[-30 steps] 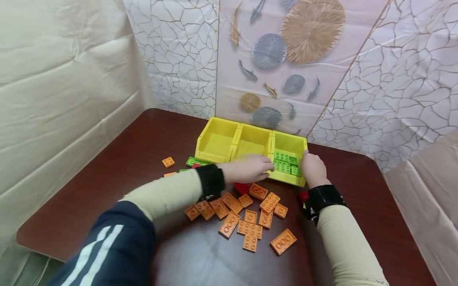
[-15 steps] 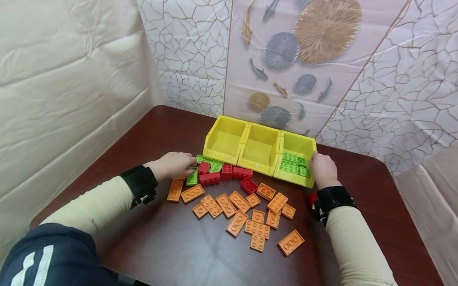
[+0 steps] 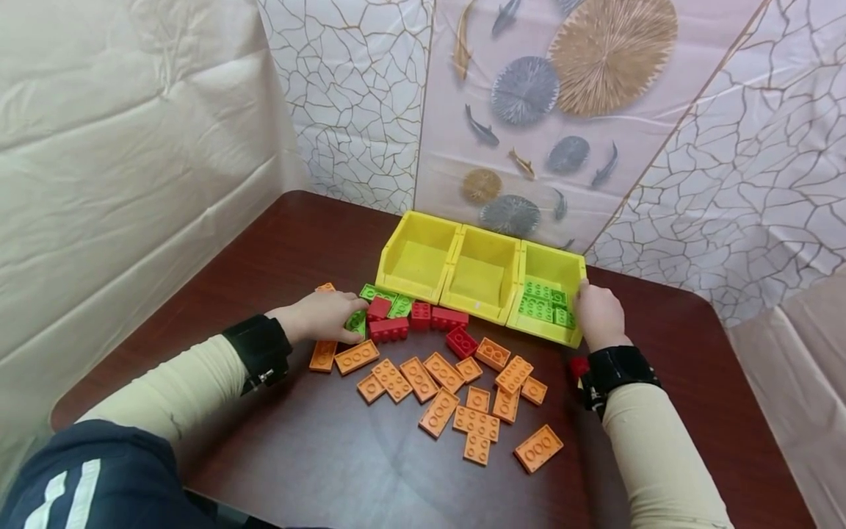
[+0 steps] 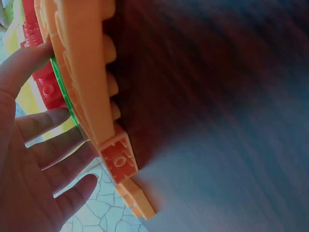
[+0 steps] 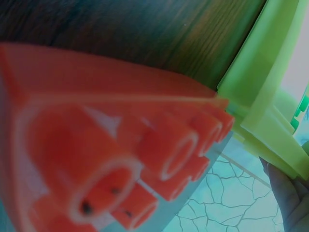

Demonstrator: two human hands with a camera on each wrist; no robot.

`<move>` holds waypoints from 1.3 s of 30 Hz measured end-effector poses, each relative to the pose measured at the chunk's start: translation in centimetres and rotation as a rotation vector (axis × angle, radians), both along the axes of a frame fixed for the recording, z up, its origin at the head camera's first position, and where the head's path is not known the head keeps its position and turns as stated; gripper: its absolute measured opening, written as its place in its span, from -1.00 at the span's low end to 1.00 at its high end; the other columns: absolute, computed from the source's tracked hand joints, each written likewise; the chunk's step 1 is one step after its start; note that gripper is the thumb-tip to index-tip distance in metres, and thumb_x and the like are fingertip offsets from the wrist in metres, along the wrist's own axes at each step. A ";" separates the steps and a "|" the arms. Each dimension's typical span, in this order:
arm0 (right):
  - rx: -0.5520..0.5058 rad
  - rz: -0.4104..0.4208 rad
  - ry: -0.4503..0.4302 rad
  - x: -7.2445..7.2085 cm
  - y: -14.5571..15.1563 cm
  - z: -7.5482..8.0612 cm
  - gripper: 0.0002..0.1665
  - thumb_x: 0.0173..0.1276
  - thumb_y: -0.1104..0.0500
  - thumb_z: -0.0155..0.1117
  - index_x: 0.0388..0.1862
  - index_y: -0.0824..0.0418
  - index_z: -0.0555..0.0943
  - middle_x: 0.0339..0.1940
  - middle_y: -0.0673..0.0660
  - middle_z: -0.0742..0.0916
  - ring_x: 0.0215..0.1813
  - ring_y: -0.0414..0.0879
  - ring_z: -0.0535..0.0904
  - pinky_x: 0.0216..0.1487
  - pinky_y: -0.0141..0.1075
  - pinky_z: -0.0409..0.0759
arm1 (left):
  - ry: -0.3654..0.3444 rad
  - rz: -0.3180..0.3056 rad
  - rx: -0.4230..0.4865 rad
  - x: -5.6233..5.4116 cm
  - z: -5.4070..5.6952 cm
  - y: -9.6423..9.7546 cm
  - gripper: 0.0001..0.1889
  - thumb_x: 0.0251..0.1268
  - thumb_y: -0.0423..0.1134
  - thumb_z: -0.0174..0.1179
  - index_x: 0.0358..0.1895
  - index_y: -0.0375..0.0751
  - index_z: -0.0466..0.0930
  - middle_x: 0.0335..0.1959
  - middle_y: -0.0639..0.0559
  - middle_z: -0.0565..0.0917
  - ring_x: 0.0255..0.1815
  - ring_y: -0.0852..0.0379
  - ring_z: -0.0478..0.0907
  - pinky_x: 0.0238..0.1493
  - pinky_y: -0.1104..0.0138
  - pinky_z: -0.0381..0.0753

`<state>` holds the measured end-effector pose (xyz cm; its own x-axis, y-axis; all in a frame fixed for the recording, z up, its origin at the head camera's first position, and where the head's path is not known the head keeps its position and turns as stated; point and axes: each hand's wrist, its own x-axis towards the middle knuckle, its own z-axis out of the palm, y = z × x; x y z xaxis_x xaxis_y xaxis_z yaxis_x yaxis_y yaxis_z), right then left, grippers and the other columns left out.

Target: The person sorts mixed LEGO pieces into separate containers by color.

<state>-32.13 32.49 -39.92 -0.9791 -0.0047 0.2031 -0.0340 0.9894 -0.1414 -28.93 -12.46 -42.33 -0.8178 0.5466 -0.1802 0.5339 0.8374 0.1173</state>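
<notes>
Head view puts the left hand (image 3: 319, 316) at the left end of the scattered bricks, with a green brick (image 3: 357, 322) just past the palm, to the hand's right and partly covered by it. This brick lies flat on the desk (image 3: 357, 455), its long axis running roughly away from the person; the thumb is toward its near end and the index finger toward its far end. That alignment along the length seems to be what a grasp here depends on. The left hand is far nearer to it than the right.

Left-wrist view shows the fingers (image 4: 55, 145) spread and loosely extended, thumb well apart from them, with the green edge showing in the gap. They are not clenched; whether any fingertip touches the brick I cannot tell.

Crowding is tight: a red block (image 3: 388, 329) sits just to the right of the green brick, and an orange brick (image 3: 322, 356) lies partly under the hand on the near side.

Across the desk, the right hand (image 3: 600, 314) grips the outer side wall of the right-hand yellow bin (image 3: 551, 268), in which several green bricks (image 3: 537, 303) lie together.
</notes>
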 end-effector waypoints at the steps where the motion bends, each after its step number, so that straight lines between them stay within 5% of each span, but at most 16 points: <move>1: 0.001 0.005 0.001 0.1 0.1 0.0 -0.65 0.44 0.28 -0.10 0.01 0.57 0.41 -0.60 0.33 0.51 -0.60 0.11 0.43 -0.60 -0.13 0.33 | 0.005 0.007 0.007 0.0 0.2 0.0 -0.33 0.11 0.14 0.23 0.23 -0.17 0.42 0.03 -0.10 0.54 -0.08 0.05 0.51 0.02 0.11 0.49; 7: -0.002 0.028 0.005 0.3 0.2 0.3 -0.64 0.43 0.30 -0.10 0.03 0.58 0.40 -0.58 0.34 0.51 -0.61 0.10 0.44 -0.61 -0.16 0.33 | 0.095 0.036 0.058 0.0 2.8 0.0 -0.33 0.08 0.12 0.27 0.22 -0.18 0.43 -0.02 -0.08 0.55 -0.16 0.04 0.49 -0.03 0.13 0.51; 11: 0.006 0.027 0.008 0.2 0.3 0.3 -0.67 0.44 0.30 -0.10 -0.01 0.57 0.42 -0.58 0.34 0.52 -0.60 0.11 0.44 -0.61 -0.14 0.34 | 0.167 -0.017 0.106 -0.2 4.9 1.8 -0.33 0.09 0.14 0.25 0.21 -0.19 0.43 -0.02 -0.06 0.56 -0.18 0.06 0.48 -0.07 0.18 0.52; 17: -0.026 -0.014 -0.025 -0.1 0.5 0.1 -0.62 0.51 0.23 -0.22 -0.14 0.54 0.45 -0.61 0.31 0.51 -0.59 0.11 0.45 -0.58 -0.12 0.37 | 0.225 -0.210 0.109 -0.7 7.9 9.2 -0.33 0.18 0.21 0.10 0.28 -0.14 0.37 0.10 -0.02 0.52 0.02 0.09 0.48 0.03 0.22 0.45; 21: -0.066 -0.053 -0.068 -0.2 0.5 -0.1 -0.48 0.55 0.15 -0.36 -0.30 0.48 0.48 -0.64 0.29 0.51 -0.57 0.11 0.47 -0.55 -0.14 0.38 | 0.252 -0.334 0.106 -1.6 8.9 15.4 -0.31 0.22 0.23 0.03 0.30 -0.14 0.33 0.15 -0.02 0.48 0.09 0.10 0.45 0.10 0.25 0.40; 24: -0.079 -0.071 -0.082 -0.3 0.8 -0.2 -0.44 0.56 0.13 -0.39 -0.34 0.47 0.50 -0.62 0.29 0.53 -0.55 0.11 0.48 -0.52 -0.12 0.41 | 0.261 -0.378 0.109 -2.8 8.9 19.8 -0.33 0.24 0.22 0.02 0.30 -0.13 0.32 0.12 -0.02 0.49 0.07 0.11 0.45 0.09 0.27 0.40; 29: -0.065 -0.068 -0.076 -0.6 1.0 -0.5 -0.49 0.56 0.16 -0.34 -0.20 0.52 0.51 -0.57 0.32 0.57 -0.51 0.13 0.51 -0.49 -0.07 0.45 | 0.277 -0.364 0.087 -4.9 8.0 25.0 -0.35 0.25 0.23 0.01 0.31 -0.05 0.33 0.12 0.02 0.49 0.07 0.13 0.45 0.11 0.26 0.36; 39: -0.058 -0.079 -0.065 -0.9 1.1 -0.6 -0.51 0.55 0.16 -0.28 -0.02 0.52 0.51 -0.40 0.39 0.64 -0.41 0.17 0.56 -0.40 -0.02 0.51 | 0.292 -0.322 -0.034 -7.9 6.3 28.9 -0.38 0.23 0.18 0.08 0.33 0.05 0.30 0.20 0.05 0.44 0.23 0.06 0.33 0.30 0.07 0.08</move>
<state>-33.04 33.56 -40.52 -0.9872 0.0828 0.1365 0.0548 0.9787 -0.1979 -36.80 16.42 -36.05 -0.6261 0.7796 0.0114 0.7749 0.6238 -0.1023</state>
